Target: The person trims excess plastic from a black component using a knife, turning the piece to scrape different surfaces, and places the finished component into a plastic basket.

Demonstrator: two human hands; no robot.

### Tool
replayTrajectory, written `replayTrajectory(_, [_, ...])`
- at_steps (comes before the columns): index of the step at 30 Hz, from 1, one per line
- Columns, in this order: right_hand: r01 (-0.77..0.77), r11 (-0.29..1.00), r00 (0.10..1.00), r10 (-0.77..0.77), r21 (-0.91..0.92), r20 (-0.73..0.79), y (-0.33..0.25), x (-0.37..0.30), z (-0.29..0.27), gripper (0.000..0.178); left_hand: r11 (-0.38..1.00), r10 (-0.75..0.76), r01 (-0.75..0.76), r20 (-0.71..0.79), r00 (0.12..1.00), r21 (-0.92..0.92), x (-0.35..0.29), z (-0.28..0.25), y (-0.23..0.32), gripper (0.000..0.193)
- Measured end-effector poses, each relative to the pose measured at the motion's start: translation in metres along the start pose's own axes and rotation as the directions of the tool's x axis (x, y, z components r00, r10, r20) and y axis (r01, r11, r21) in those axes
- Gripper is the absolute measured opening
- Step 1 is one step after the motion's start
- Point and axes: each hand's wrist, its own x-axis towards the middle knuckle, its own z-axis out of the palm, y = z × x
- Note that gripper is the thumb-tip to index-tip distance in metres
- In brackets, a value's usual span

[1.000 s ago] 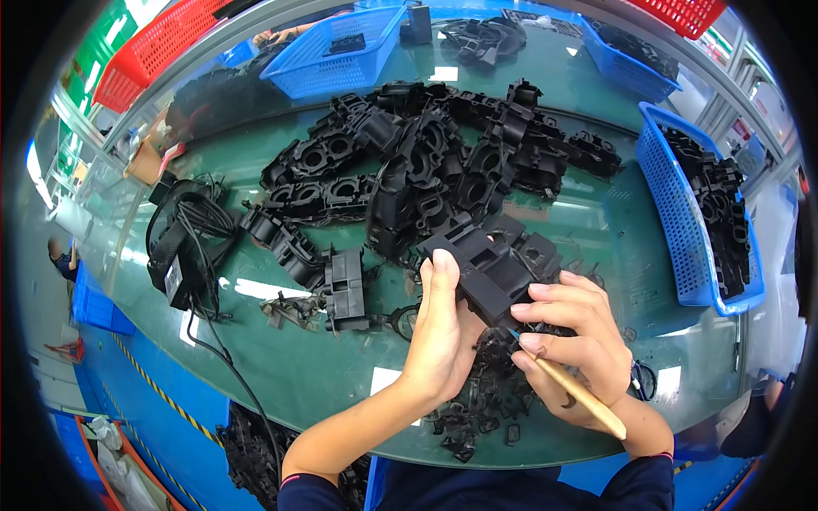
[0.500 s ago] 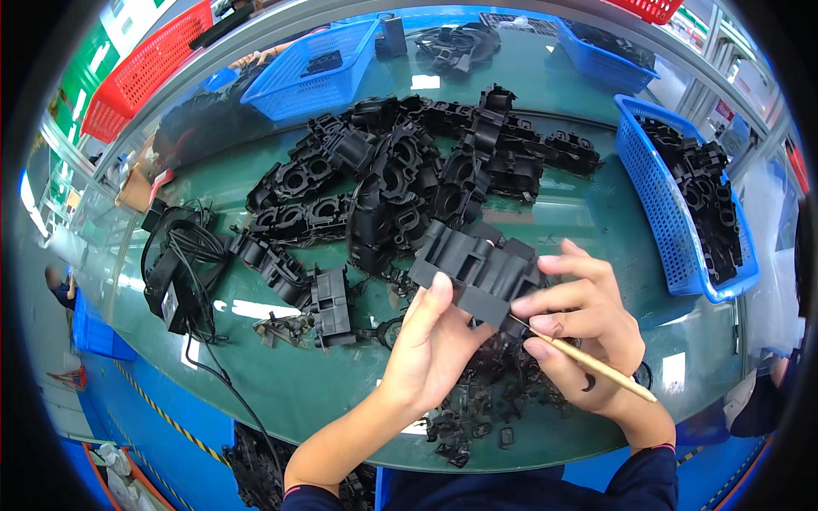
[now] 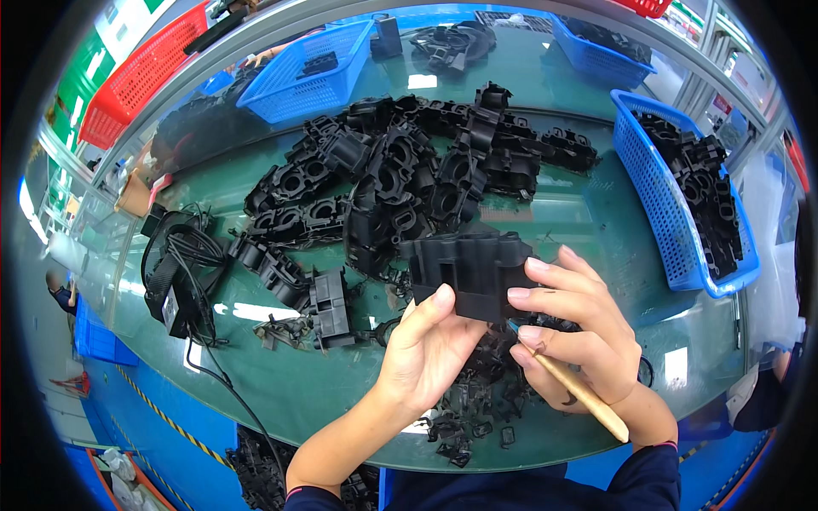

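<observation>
My left hand (image 3: 422, 353) is closed around the lower left side of a black moulded plastic housing (image 3: 467, 277), thumb on its near face. My right hand (image 3: 588, 336) grips a slim tool with a light wooden handle (image 3: 584, 396), its butt pointing down to the right. The tool's thin tip, bluish near the handle, lies at the housing's lower right edge; its exact shape is too small to tell. Fingertips of my right hand also rest on the housing's right side. Beneath both hands lie small black plastic scraps (image 3: 452, 430) on the green table (image 3: 579, 447).
A heap of black plastic housings (image 3: 392, 170) covers the table's middle. At the right stands a blue basket (image 3: 652, 204) of similar parts. A black device with a coiled cable (image 3: 170, 281) sits at the left. Farther back are another blue basket (image 3: 298, 94) and a red basket (image 3: 132, 85).
The housing has been turned in my hands, so its flatter side now faces me. The tool's handle has swung downward and to the left along with my right hand's fingers.
</observation>
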Motion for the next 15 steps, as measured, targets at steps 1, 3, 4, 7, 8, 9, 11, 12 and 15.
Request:
replayTrajectory(1, [0.005, 1.000, 1.000, -0.005, -0.005, 0.013, -0.0003, 0.0003, -0.0004, 0.018, 1.000, -0.002, 0.002, -0.008, 1.000, 0.000, -0.0003, -0.0002, 0.0000, 0.040])
replayTrajectory(3, [0.013, 1.000, 0.999, -0.012, -0.027, 0.037, 0.0009, -0.0009, -0.0021, 0.020, 0.999, 0.000, 0.001, -0.029, 1.000, 0.052, -0.0006, -0.0007, -0.0014, 0.046])
replayTrajectory(4, [0.021, 0.999, 0.998, -0.019, -0.046, 0.063, 0.0019, -0.0016, -0.0022, 0.023, 0.995, 0.005, 0.001, -0.052, 0.999, 0.104, -0.0004, -0.0019, -0.0019, 0.051])
replayTrajectory(7, [0.046, 0.997, 0.996, -0.040, -0.068, 0.075, 0.0032, -0.0020, -0.0016, 0.023, 0.995, -0.024, 0.027, -0.027, 0.999, 0.094, 0.0001, -0.0058, -0.0014, 0.050])
replayTrajectory(8, [0.045, 0.997, 0.996, -0.040, -0.068, 0.075, 0.0037, -0.0014, -0.0014, 0.023, 0.995, -0.025, 0.027, -0.027, 0.999, 0.094, -0.0003, -0.0051, -0.0016, 0.050])
replayTrajectory(9, [0.081, 0.992, 0.995, -0.075, -0.098, 0.064, 0.0044, -0.0005, -0.0011, 0.019, 0.993, -0.021, 0.025, -0.035, 0.999, 0.118, -0.0008, -0.0039, -0.0019, 0.050])
replayTrajectory(11, [0.116, 0.985, 0.992, -0.110, -0.128, 0.054, 0.0050, -0.0002, -0.0008, 0.016, 0.989, -0.017, 0.023, -0.043, 0.999, 0.143, -0.0012, -0.0029, -0.0030, 0.051])
replayTrajectory(12, [0.143, 0.979, 0.989, -0.137, -0.148, 0.051, 0.0053, -0.0008, -0.0010, 0.016, 0.990, -0.005, 0.012, -0.053, 0.999, 0.139, -0.0014, -0.0025, -0.0047, 0.052])
replayTrajectory(15, [0.201, 0.963, 0.980, -0.196, -0.179, 0.044, 0.0064, -0.0027, 0.0020, 0.016, 0.992, -0.001, 0.007, -0.050, 0.999, 0.128, -0.0012, -0.0024, -0.0046, 0.053])
